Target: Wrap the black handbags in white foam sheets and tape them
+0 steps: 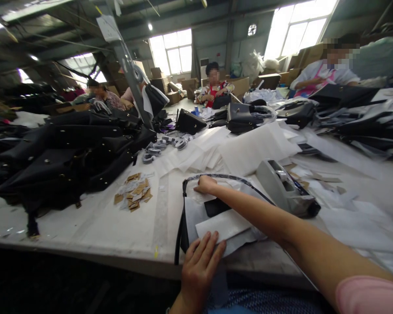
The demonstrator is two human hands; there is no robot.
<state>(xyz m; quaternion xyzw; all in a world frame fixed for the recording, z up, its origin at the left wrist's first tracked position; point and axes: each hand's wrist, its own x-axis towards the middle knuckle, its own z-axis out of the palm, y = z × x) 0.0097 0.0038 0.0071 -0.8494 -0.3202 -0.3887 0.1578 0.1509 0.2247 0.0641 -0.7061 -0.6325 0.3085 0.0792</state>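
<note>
On the table edge in front of me lies a black bag (pixel 184 231), its face covered by grey-white wrapping (pixel 193 209). A strap (pixel 239 178) wrapped in clear plastic loops along its far side. My right hand (pixel 205 185) reaches across the bag, fingers curled at the strap near its far left corner; the fingertips are partly hidden. Fingers extended, my left hand (pixel 201 264) rests flat on the near side, touching a folded white sheet (pixel 222 226). Beside that sheet is a dark flat piece (pixel 214 207).
A grey tape dispenser (pixel 275 187) stands right of the bag. Small brown tags (pixel 136 192) lie left, near wrapped strap rolls (pixel 153 150). White foam sheets (pixel 258 146) spread behind. Black bags (pixel 59 161) pile at left. Co-workers (pixel 213 85) sit across the table.
</note>
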